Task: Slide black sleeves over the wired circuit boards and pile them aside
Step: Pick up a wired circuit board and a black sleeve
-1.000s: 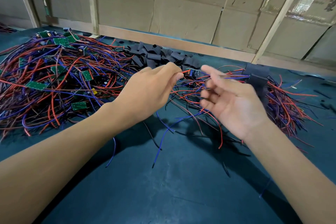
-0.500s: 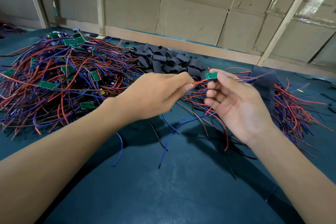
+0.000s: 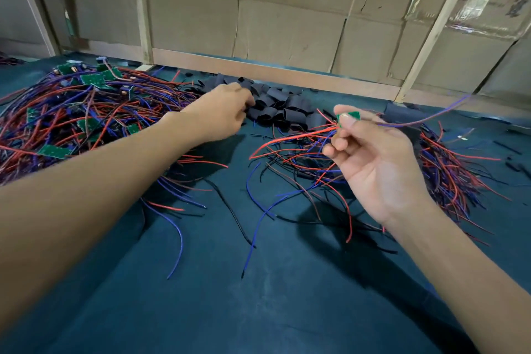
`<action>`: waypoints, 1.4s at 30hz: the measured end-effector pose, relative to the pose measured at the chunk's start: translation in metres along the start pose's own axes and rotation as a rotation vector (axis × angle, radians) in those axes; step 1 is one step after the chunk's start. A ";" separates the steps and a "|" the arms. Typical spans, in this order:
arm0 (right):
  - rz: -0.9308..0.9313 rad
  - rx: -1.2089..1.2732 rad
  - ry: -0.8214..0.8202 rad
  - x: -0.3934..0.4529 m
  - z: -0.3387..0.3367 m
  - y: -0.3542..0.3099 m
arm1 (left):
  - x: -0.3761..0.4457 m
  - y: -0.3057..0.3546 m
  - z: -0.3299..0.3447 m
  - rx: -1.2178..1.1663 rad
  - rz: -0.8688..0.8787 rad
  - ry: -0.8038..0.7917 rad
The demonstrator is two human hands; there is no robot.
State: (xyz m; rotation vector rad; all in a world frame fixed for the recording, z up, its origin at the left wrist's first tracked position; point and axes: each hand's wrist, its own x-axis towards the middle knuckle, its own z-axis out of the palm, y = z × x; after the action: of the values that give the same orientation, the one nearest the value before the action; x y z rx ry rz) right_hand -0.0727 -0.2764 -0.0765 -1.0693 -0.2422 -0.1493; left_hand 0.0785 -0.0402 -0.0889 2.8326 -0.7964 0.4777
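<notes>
My right hand pinches a small green circuit board between thumb and forefinger, above the table; red and blue wires trail from the board to both sides. My left hand reaches into the heap of black sleeves at the back middle, its fingertips at the sleeves; whether it holds one is hidden. A big tangle of bare wired boards lies at the left. A pile of sleeved boards with wires lies at the right, partly behind my right hand.
Everything lies on a dark teal cloth. Loose wire ends stray across its middle. A wooden ledge and cardboard wall close off the back.
My left hand let go of the board's wires and moved back-left to the black sleeves. My right hand kept the board, now raised slightly to the right.
</notes>
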 end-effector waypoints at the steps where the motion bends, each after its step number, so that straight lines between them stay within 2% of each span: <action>1: -0.014 -0.010 -0.003 0.000 0.000 0.001 | 0.009 -0.005 0.002 0.159 0.051 -0.145; 3: -0.030 -0.013 -0.008 0.001 -0.001 0.000 | 0.022 -0.015 0.004 0.452 0.127 -0.381; 5: -0.040 -0.004 -0.008 0.002 -0.002 0.000 | 0.028 -0.023 0.002 0.611 0.175 -0.478; 9: -0.043 -0.006 0.017 0.002 -0.001 0.004 | 0.032 -0.025 -0.006 0.704 0.228 -0.468; 14: -0.011 -0.029 0.020 0.003 -0.001 0.008 | 0.038 -0.011 -0.009 0.637 0.035 -0.503; 19: 0.036 -0.088 0.042 0.002 -0.001 0.005 | 0.047 0.001 -0.015 0.637 -0.067 -0.534; 23: 0.034 -0.105 0.035 0.001 0.000 0.003 | 0.045 0.001 -0.018 0.623 -0.050 -0.395; 25: 0.022 -0.090 0.035 0.001 0.000 0.001 | 0.037 0.002 -0.018 0.512 -0.018 -0.228; 26: 0.009 -0.091 0.042 0.001 -0.001 0.000 | 0.030 0.005 -0.017 0.377 -0.009 -0.130; 29: -0.055 -0.118 0.107 0.001 -0.003 -0.001 | -0.003 0.026 -0.014 -0.256 -0.100 0.100; 31: -0.118 -0.137 0.162 0.002 -0.006 0.000 | -0.029 0.044 -0.007 -0.524 -0.203 0.187; 36: -0.248 -0.174 0.220 0.005 -0.011 0.000 | -0.081 0.074 0.013 -0.715 -0.245 0.296; 42: -0.351 -0.179 0.199 0.001 -0.006 -0.006 | -0.090 0.070 0.011 -0.656 -0.177 0.327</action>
State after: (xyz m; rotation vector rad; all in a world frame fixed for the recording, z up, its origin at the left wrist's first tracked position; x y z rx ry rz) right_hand -0.0724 -0.2845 -0.0734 -1.1734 -0.2378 -0.5987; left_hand -0.0288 -0.0587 -0.1255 2.1224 -0.5085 0.5171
